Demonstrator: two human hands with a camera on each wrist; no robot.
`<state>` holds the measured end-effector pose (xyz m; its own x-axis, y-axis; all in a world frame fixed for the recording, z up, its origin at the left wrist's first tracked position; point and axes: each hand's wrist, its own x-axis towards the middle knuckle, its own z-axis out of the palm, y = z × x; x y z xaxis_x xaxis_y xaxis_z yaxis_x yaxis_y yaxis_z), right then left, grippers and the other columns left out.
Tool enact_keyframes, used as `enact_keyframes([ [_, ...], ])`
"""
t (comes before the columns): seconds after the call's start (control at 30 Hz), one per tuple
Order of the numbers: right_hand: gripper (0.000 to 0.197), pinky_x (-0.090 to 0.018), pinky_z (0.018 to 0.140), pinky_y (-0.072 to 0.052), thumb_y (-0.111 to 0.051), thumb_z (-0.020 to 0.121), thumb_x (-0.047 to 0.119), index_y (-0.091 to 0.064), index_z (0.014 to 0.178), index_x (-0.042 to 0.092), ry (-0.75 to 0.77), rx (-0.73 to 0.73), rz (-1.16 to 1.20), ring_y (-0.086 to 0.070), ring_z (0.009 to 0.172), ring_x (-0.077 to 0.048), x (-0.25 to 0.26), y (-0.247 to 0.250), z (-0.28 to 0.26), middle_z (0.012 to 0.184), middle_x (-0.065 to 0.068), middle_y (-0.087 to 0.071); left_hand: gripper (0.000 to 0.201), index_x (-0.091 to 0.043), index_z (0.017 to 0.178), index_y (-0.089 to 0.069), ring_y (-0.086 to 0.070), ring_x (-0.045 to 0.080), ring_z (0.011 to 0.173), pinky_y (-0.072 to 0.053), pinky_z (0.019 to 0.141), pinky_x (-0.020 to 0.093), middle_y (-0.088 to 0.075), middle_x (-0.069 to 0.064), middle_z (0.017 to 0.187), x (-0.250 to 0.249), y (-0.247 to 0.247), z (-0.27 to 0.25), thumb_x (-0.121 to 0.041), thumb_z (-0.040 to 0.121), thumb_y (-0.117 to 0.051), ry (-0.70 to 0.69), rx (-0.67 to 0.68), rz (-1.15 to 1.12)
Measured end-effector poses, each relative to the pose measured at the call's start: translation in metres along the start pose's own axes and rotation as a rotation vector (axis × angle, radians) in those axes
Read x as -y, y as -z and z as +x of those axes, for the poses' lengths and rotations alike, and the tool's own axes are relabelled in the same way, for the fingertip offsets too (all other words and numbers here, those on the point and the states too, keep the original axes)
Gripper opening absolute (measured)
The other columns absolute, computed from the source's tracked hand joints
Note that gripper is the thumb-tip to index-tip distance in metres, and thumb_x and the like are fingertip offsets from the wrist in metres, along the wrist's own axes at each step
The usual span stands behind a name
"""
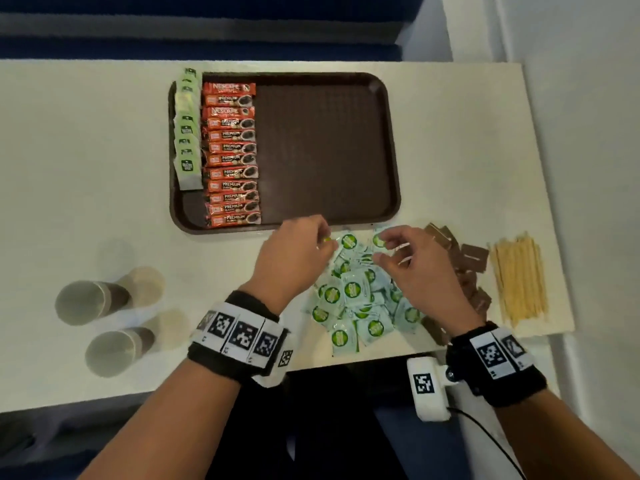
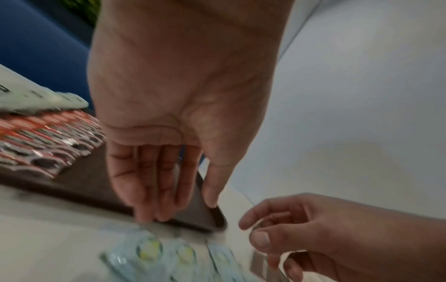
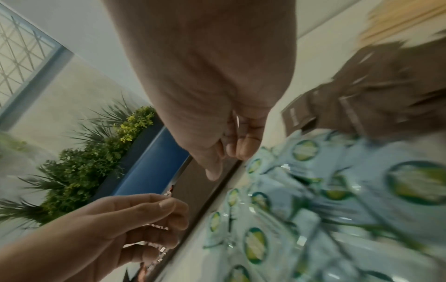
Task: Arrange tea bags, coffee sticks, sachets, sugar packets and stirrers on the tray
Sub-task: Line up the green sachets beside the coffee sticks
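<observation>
The sachets (image 1: 358, 299) lie in a loose heap on the desk (image 1: 86, 188), just in front of the near rim of the tray (image 1: 325, 147), and I judge them very light, thin and a little slippery, because the foil shines in the right wrist view. They will bend easily and slide one over another, so you should take one by its flat edge or corner with a pinch, not from the middle of the heap.

Your left hand (image 1: 294, 252) hovers palm down over the far left edge of the heap; its fingers (image 2: 154, 183) hang nearly straight and close together, and they hold nothing that I can see. Your right hand (image 1: 412, 268) is above the far right side of the heap, with fingers curled inward and the thumb near the forefinger. Whether it already pinches a sachet I cannot tell, the pictures are blurred there.

On the tray the tea bags (image 1: 187, 133) and coffee sticks (image 1: 232, 154) fill the left part
</observation>
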<state>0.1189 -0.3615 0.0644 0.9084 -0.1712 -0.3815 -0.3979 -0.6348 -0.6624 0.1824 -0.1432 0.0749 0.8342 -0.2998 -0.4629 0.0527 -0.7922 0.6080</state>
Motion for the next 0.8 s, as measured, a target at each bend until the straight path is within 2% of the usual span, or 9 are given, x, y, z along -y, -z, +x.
enact_keyframes([
  [0.1,0.056,-0.025,0.090,-0.051,-0.085,0.091,0.029,-0.059,0.140,0.025,-0.045,0.077,-0.097,-0.056,0.091,-0.007,-0.028,-0.005,-0.032,0.127,0.001,-0.049,0.055,-0.017,0.143,-0.054,-0.056,0.033,0.129,-0.052,0.101,0.048,-0.057,0.010,0.140,-0.010,-0.037,-0.015,-0.053,0.103,-0.062,0.036,0.142,0.267],
  [0.2,0.074,-0.042,0.102,-0.053,-0.085,0.091,0.031,-0.047,0.154,0.025,-0.072,0.116,-0.124,-0.056,0.112,-0.020,-0.047,-0.019,-0.054,0.137,0.000,-0.039,0.071,-0.014,0.147,-0.044,-0.047,0.035,0.134,-0.052,0.101,0.051,-0.046,0.012,0.144,-0.011,-0.061,-0.026,-0.064,0.099,-0.062,0.072,0.150,0.385],
  [0.27,0.081,-0.044,0.107,-0.051,-0.084,0.091,0.032,-0.042,0.158,0.024,-0.076,0.102,-0.146,-0.054,0.125,-0.026,-0.053,-0.027,-0.057,0.145,-0.001,-0.035,0.079,-0.014,0.146,-0.041,-0.046,0.034,0.133,-0.054,0.099,0.052,-0.042,0.011,0.143,-0.007,-0.071,-0.029,-0.070,0.095,-0.063,0.110,0.142,0.403],
  [0.37,0.084,-0.044,0.113,-0.046,-0.083,0.092,0.035,-0.036,0.161,0.022,-0.079,0.061,-0.199,-0.041,0.142,-0.028,-0.050,-0.034,-0.051,0.156,-0.001,-0.027,0.096,-0.013,0.147,-0.036,-0.045,0.033,0.134,-0.056,0.097,0.053,-0.039,0.011,0.144,-0.001,-0.081,-0.032,-0.078,0.084,-0.069,0.152,0.137,0.418],
  [0.47,0.089,-0.049,0.110,-0.050,-0.079,0.094,0.043,-0.027,0.165,0.025,-0.094,0.049,-0.292,-0.029,0.149,-0.029,-0.038,-0.035,-0.041,0.163,0.000,-0.019,0.114,-0.011,0.153,-0.029,-0.044,0.031,0.134,-0.059,0.093,0.049,-0.038,0.010,0.143,0.003,-0.086,-0.034,-0.081,0.075,-0.075,0.166,0.135,0.448],
  [0.53,0.092,-0.049,0.106,-0.053,-0.078,0.094,0.046,-0.023,0.166,0.027,-0.099,0.071,-0.335,-0.026,0.150,-0.030,-0.029,-0.036,-0.033,0.164,-0.001,-0.021,0.122,-0.011,0.156,-0.023,-0.042,0.029,0.135,-0.061,0.091,0.045,-0.035,0.009,0.143,0.006,-0.088,-0.035,-0.078,0.072,-0.079,0.161,0.139,0.445],
  [0.6,0.094,-0.047,0.102,-0.054,-0.077,0.094,0.047,-0.019,0.166,0.028,-0.101,0.105,-0.398,-0.028,0.148,-0.030,-0.022,-0.039,-0.027,0.163,-0.001,-0.024,0.121,-0.012,0.157,-0.019,-0.041,0.027,0.135,-0.060,0.088,0.042,-0.033,0.008,0.144,0.008,-0.089,-0.035,-0.069,0.074,-0.086,0.150,0.138,0.421],
  [0.67,0.093,-0.044,0.097,-0.056,-0.076,0.095,0.047,-0.019,0.166,0.028,-0.091,0.131,-0.470,-0.031,0.144,-0.029,-0.016,-0.043,-0.024,0.161,-0.001,-0.027,0.111,-0.014,0.156,-0.021,-0.043,0.027,0.133,-0.059,0.088,0.041,-0.034,0.007,0.143,0.009,-0.091,-0.033,-0.054,0.078,-0.091,0.142,0.122,0.372],
  [0.8,0.076,-0.041,0.093,-0.055,-0.075,0.097,0.042,-0.031,0.157,0.028,-0.099,0.161,-0.493,-0.032,0.140,-0.029,-0.011,-0.048,-0.021,0.154,-0.002,-0.032,0.088,-0.014,0.149,-0.032,-0.049,0.029,0.132,-0.057,0.094,0.040,-0.040,0.008,0.141,0.015,-0.095,-0.025,-0.028,0.085,-0.090,0.136,0.072,0.203],
])
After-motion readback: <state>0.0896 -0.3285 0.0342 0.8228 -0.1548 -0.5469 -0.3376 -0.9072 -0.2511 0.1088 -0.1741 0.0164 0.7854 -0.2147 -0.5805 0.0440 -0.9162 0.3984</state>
